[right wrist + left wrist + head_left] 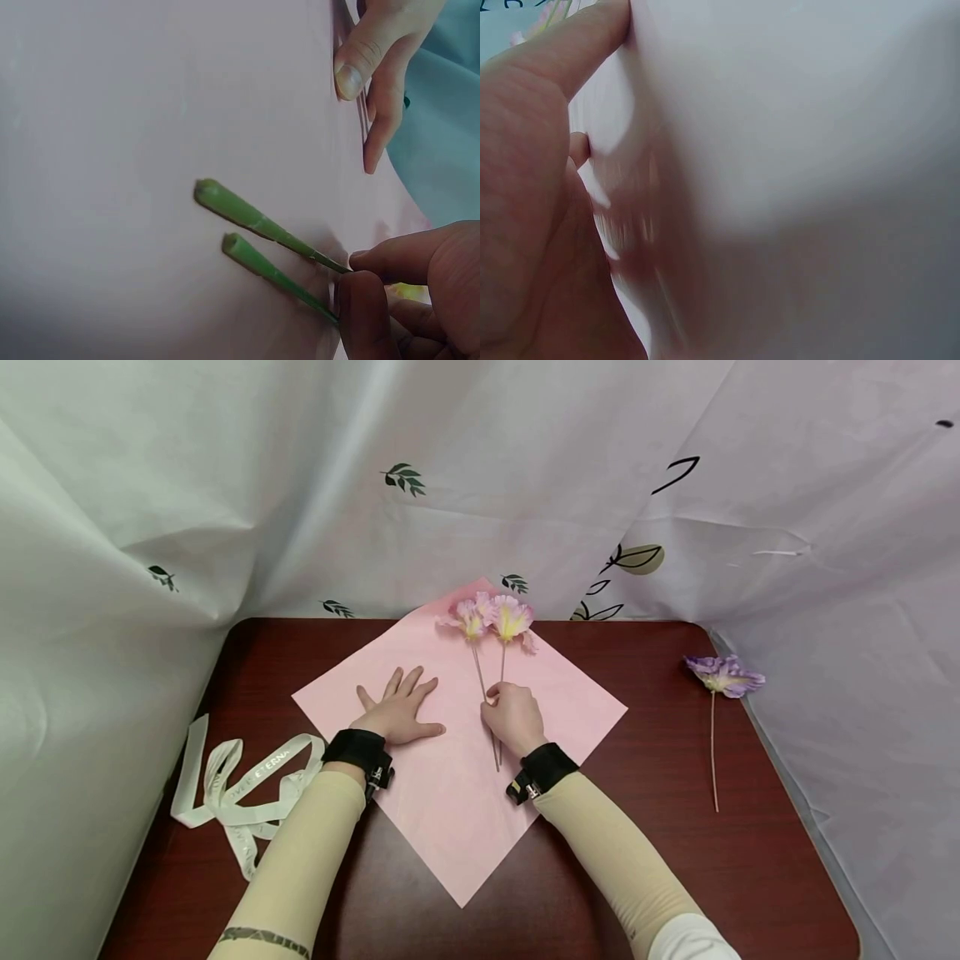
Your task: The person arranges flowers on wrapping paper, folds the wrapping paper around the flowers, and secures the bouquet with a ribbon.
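A sheet of pink wrapping paper (450, 827) lies on the table with one corner toward me. Two pink artificial flowers with yellow centres, a left one (471, 618) and a right one (512, 620), lie side by side near its far corner. My right hand (517, 718) pinches their stems partway down between thumb and fingers. In the right wrist view the green stem ends (232, 206) stick out past the fingertips, close together. My left hand (397, 712) rests flat on the paper's left part, fingers spread, as the left wrist view also shows of its thumb (592, 45).
A loosely looped white ribbon (247, 814) with printed lettering lies left of the paper, beside my left forearm. A purple artificial flower (723, 677) lies at the table's right edge, its stem pointing toward me. A pale patterned curtain (480, 468) hangs behind the dark red table (637, 843).
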`<state>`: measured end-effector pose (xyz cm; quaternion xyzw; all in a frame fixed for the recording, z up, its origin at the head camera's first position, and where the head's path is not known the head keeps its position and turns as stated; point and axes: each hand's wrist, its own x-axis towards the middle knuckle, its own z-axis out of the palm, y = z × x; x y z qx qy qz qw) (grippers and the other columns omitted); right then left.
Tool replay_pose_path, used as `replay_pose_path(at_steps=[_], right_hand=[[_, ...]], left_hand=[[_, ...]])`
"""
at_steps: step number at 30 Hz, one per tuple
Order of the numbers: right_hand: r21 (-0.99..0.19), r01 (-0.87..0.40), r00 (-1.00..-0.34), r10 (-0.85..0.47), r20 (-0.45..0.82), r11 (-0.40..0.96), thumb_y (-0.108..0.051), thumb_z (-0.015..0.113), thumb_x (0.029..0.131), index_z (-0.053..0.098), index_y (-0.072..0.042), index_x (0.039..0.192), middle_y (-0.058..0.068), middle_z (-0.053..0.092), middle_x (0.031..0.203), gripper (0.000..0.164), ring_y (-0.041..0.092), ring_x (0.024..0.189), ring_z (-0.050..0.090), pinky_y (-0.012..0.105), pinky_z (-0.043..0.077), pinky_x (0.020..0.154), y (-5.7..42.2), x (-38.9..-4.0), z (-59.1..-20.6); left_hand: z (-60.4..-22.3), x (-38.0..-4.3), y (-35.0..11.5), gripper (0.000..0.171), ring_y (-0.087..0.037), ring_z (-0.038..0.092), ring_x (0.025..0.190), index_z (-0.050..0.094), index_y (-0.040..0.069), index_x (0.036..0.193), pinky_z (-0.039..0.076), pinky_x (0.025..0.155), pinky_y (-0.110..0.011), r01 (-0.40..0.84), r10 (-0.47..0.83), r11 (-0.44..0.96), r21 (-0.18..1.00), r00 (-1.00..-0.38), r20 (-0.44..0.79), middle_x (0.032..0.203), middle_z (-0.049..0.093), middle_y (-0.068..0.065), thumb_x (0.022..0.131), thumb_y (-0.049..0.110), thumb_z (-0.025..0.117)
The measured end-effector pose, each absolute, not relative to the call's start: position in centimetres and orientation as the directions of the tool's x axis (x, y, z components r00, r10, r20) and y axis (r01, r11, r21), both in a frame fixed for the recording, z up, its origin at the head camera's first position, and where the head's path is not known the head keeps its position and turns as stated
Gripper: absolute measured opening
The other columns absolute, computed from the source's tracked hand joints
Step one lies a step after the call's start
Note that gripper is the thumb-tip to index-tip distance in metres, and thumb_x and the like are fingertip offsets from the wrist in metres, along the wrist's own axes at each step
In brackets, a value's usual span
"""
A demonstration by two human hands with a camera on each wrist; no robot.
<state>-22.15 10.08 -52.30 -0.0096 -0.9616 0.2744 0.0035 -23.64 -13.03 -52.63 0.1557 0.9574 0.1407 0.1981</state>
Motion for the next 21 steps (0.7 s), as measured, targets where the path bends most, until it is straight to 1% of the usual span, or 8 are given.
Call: replay_pose_path(at_steps=[8,14,17,21], right_hand=[[-0.530,0.016,-1.000,0.019,0.001,0.848,-0.021,0.065,0.084,0.073,-0.014,0.098,-0.003,0.067,0.071,0.017,0.019,0.068,0.063,0.034,0.050,0.063,10.2,-22.2,-52.2],[-0.538,0.008,-0.999,0.026,0.026,0.843,-0.022,0.067,0.084,0.073,-0.014,0.098,-0.005,0.066,0.070,0.018,0.021,0.070,0.064,0.036,0.051,0.065,10.4,-22.2,-52.0],[-0.543,0.002,-0.999,0.028,0.039,0.840,-0.024,0.067,0.084,0.073,-0.014,0.098,-0.005,0.066,0.070,0.018,0.020,0.069,0.064,0.036,0.051,0.065,10.6,-22.2,-51.8],[-0.554,-0.005,-0.999,0.022,0.043,0.833,-0.026,0.067,0.085,0.073,-0.015,0.099,-0.005,0.065,0.070,0.018,0.018,0.068,0.062,0.034,0.050,0.064,11.3,-21.9,-51.3]], left_hand=[[-52.5,-23.6,-13.0,0.093,-0.032,-0.008,0.154,0.016,0.036,0.157,-0.007,0.097,-0.085,0.246,0.355,0.913,0.326,-0.873,-0.335,0.167,-0.001,0.002,0.082,0.075,0.054],[-52.4,-23.6,-13.0,0.092,-0.032,-0.008,0.154,0.016,0.036,0.157,-0.007,0.097,-0.086,0.247,0.353,0.914,0.321,-0.874,-0.334,0.167,-0.002,0.002,0.083,0.075,0.053],[-52.5,-23.6,-13.1,0.093,-0.033,-0.009,0.153,0.016,0.035,0.158,-0.008,0.096,-0.086,0.245,0.355,0.912,0.329,-0.872,-0.336,0.167,-0.002,0.001,0.083,0.074,0.054],[-52.8,-23.8,-13.1,0.094,-0.032,-0.012,0.153,0.014,0.036,0.158,-0.012,0.096,-0.085,0.232,0.357,0.908,0.348,-0.865,-0.352,0.167,-0.005,0.002,0.083,0.073,0.056]])
